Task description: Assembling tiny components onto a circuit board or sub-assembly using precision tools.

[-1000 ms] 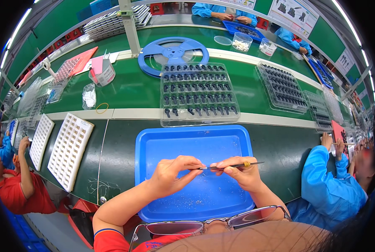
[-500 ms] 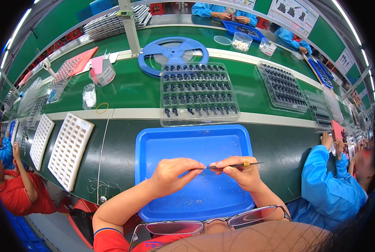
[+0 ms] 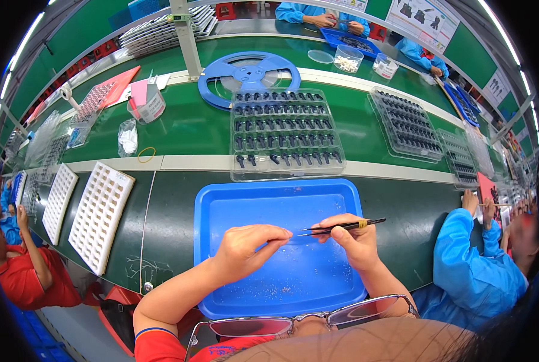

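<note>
Above the blue tray [image 3: 269,187], my right hand [image 3: 355,244] holds a pair of black tweezers [image 3: 343,227] with a yellow band wound round them. The tweezer tips stand apart and point left. Just beyond those tips is my left hand [image 3: 248,250], its thumb and fingertips pinched together. Whatever lies in that pinch is too small to make out. White specks are scattered over the tray floor beneath both hands.
Behind the tray stands a clear blister tray [image 3: 286,134] of small black parts, with a blue reel [image 3: 248,75] beyond. White foam trays [image 3: 102,217] lie left. A co-worker in a blue sleeve [image 3: 471,265] sits right; another person in red [image 3: 31,277] is at left.
The tweezers have drawn back to the right, away from my left fingertips, and their tips have spread apart. My left hand has barely moved.
</note>
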A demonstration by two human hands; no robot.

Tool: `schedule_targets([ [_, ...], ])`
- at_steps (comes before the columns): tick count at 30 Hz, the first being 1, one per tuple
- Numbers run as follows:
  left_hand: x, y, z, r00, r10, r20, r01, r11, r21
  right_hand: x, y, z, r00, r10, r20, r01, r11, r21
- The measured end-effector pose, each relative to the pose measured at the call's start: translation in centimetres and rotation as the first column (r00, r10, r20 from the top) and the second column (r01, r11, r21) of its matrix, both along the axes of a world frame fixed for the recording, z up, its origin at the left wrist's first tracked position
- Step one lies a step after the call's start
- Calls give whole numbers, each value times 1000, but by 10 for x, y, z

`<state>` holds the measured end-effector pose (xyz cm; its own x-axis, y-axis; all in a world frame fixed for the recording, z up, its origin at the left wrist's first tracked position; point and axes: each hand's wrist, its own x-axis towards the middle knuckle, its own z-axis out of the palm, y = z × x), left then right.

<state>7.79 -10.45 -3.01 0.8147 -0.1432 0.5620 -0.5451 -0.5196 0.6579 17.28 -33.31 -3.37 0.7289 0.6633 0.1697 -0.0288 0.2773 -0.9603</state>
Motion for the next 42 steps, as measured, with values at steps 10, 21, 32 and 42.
schedule_targets([
  [10,-1,-2,-4,999,36,-7,-36,999,24,-3,2,2,999,-19,30,22,995,-95],
  [21,3,0,-5,981,74,-178,-96,988,-120,1,5,14,937,142,318,71,815,-575],
  [32,3,-1,-7,983,64,-174,-96,979,-179,-2,8,10,911,234,341,40,771,-636],
  [42,3,0,-4,980,54,-194,-81,988,-130,-1,8,9,910,211,357,70,769,-635],
])
